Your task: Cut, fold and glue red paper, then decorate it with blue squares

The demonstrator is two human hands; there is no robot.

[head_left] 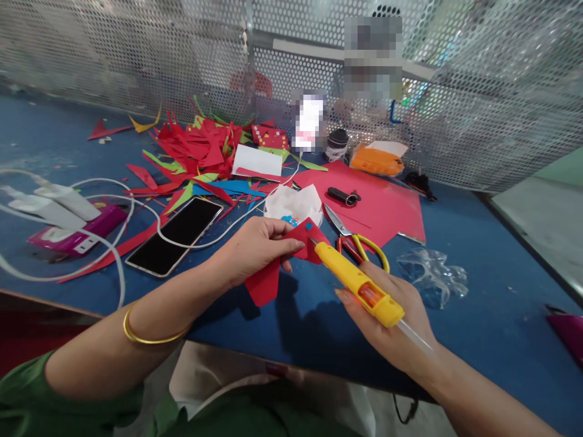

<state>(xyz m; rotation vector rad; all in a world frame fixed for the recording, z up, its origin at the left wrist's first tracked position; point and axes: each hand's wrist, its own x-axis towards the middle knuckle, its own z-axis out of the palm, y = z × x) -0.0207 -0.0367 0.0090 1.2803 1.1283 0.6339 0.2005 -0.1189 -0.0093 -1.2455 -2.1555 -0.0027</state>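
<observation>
My left hand [259, 246] pinches a cut piece of red paper [265, 282] between thumb and fingers, held above the blue table. A small blue square [309, 226] sits near the paper's upper corner. In my right hand [392, 315] is a yellow glue gun [350, 276], with a clear glue stick poking from its back. Its nozzle tip is at the red paper; whether they touch I cannot tell. Just behind the paper stands a white paper-lined dish [294, 203] with small blue bits in it. Scissors [348, 233] with red and yellow handles lie beyond the glue gun, partly hidden.
Red, green and blue paper scraps [204, 145] pile up at the back left. A black phone [175, 237], white cables and a purple power strip [82, 230] lie left. Red sheets [387, 203] and crumpled clear plastic [435, 276] are on the right. Perforated metal mesh [136, 60] stands behind.
</observation>
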